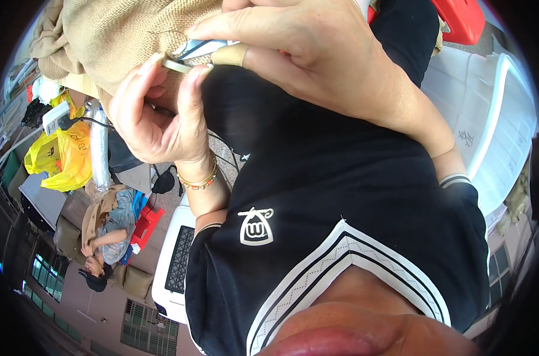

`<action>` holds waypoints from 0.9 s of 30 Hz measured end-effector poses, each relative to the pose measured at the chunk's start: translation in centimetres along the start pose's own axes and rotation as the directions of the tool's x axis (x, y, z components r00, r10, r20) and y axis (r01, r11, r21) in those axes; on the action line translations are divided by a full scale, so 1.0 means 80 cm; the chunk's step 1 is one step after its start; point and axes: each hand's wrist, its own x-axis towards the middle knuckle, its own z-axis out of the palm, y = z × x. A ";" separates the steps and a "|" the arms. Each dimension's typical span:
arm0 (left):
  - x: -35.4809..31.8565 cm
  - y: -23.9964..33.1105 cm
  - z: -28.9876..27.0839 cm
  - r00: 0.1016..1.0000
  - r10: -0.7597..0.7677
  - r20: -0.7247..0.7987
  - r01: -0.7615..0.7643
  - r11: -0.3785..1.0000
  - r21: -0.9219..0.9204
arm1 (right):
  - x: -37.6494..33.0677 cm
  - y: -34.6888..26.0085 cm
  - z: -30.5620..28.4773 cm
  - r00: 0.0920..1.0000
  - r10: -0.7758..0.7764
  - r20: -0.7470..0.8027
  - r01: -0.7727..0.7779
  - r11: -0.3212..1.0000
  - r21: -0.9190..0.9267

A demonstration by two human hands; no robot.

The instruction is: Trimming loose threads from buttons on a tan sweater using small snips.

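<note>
My left hand [160,121], with a beaded bracelet at the wrist, pinches a pale button-like disc [178,66] between thumb and forefinger, seen nearly edge-on. Just above it, my right hand [305,50] grips a small light-blue and white item [203,48] with a dark strip along it; its exact kind is partly hidden by the fingers. A yellowish band of tape [229,56] wraps one right fingertip. Tan knitted fabric [115,35] lies bunched over my lap, directly behind both hands. The disc and the blue item are close together; whether they touch, I cannot tell.
A translucent plastic bin [498,113] stands on the right, with a red stool [462,21] beyond it. To the left are yellow plastic bags [62,157], a clear-wrapped roll [99,151] and cables. A white-backed seat [171,261] is beside me. Another person [106,237] sits farther off, handling tan fabric.
</note>
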 end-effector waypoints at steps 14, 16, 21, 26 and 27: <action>0.002 0.000 -0.037 0.993 0.101 -0.067 -0.100 0.995 0.021 | -0.005 0.029 -0.001 0.996 0.081 0.033 -0.087 0.969 0.232; -0.003 0.002 -0.053 0.993 -0.078 -0.093 0.092 0.982 0.167 | 0.001 0.026 0.008 0.995 0.035 -0.088 0.003 0.917 0.399; -0.035 0.003 -0.062 0.963 -0.261 0.064 0.246 0.952 0.183 | 0.004 0.056 0.003 0.997 0.007 0.072 -0.021 0.981 0.193; -0.034 0.020 -0.044 0.949 -0.315 -0.018 0.315 0.949 -0.032 | 0.007 0.054 -0.022 0.998 -0.012 0.058 0.001 0.985 0.175; -0.017 0.024 -0.038 0.962 -0.271 -0.025 0.270 0.962 -0.043 | 0.017 0.049 -0.036 1.000 0.012 0.014 -0.014 0.991 0.130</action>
